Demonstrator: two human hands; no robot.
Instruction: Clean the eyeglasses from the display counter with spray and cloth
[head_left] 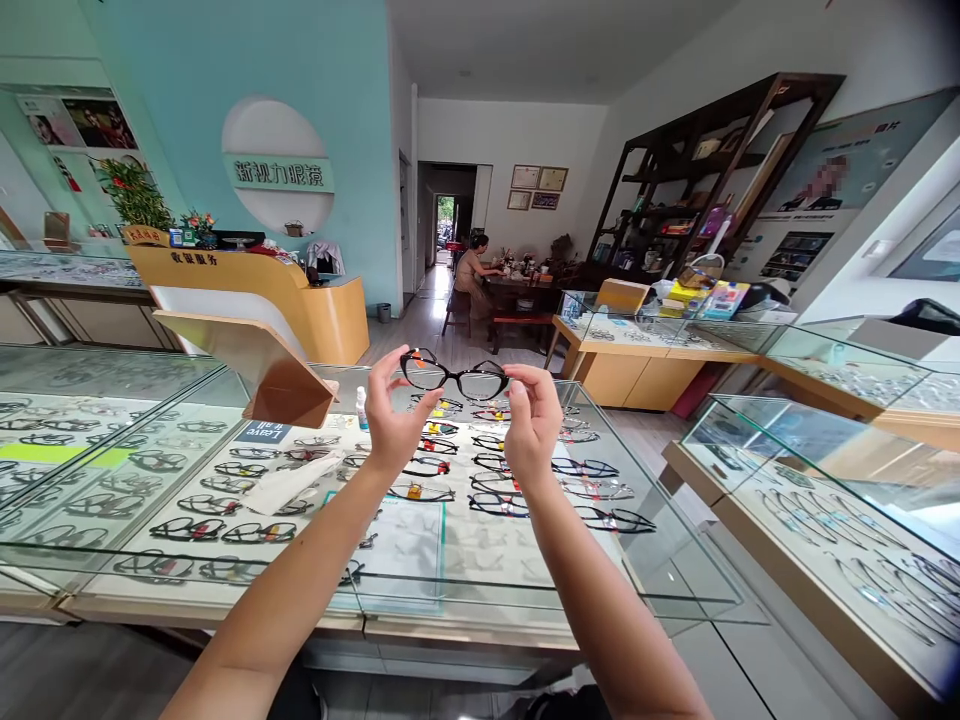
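Note:
Black-framed eyeglasses (pixel 454 377) are held up in front of me, above a glass display case. My left hand (pixel 399 408) grips them at the left end, its fingers closed near the hinge. At the right end my right hand (pixel 534 418) pinches the other side. An orange tag or sticker shows on the left lens. Beneath my hands, rows of eyeglasses (pixel 501 505) lie inside the glass display case (pixel 360 590). A small spray bottle (pixel 361 408) and a pale cloth (pixel 292 482) are left of my left hand.
A tilted wooden-framed mirror or stand (pixel 281 375) is on the case at left. Another glass case (pixel 817 540) stands at right. Farther back are a yellow counter (pixel 337 320), a dark shelf (pixel 637 190) and a seated person (pixel 472 275) at a table.

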